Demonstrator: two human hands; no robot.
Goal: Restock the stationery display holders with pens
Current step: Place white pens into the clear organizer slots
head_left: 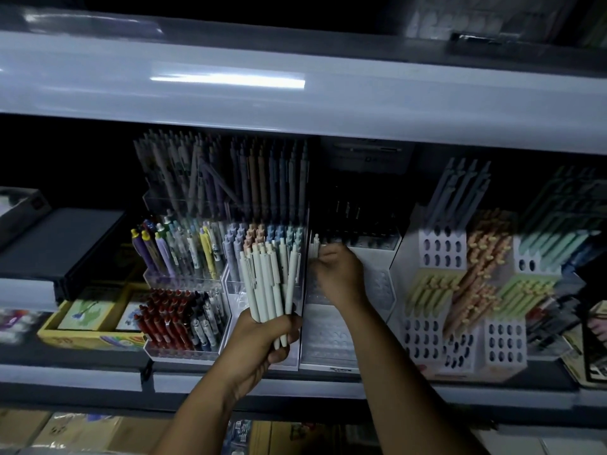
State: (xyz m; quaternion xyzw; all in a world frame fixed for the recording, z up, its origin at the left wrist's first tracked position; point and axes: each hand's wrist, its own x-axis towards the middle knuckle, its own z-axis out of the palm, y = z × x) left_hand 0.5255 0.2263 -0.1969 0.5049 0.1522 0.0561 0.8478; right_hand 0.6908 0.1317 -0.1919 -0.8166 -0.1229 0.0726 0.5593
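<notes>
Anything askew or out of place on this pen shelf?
Yes: in the clear back holder, one lavender pen leans diagonally across its upright neighbours. Nothing else stands out, though the frame is dim and blurred.

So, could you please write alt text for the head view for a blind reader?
A left hand grips a bundle of pale cream plastic pens while the right hand pinches another cream pen at a clear plastic display holder on a dim shop shelf.

Pale pens (269,284) fan upward out of the left grip (262,336); the white perforated holder (331,343) sits just right, beneath the right grip (338,274).
</notes>
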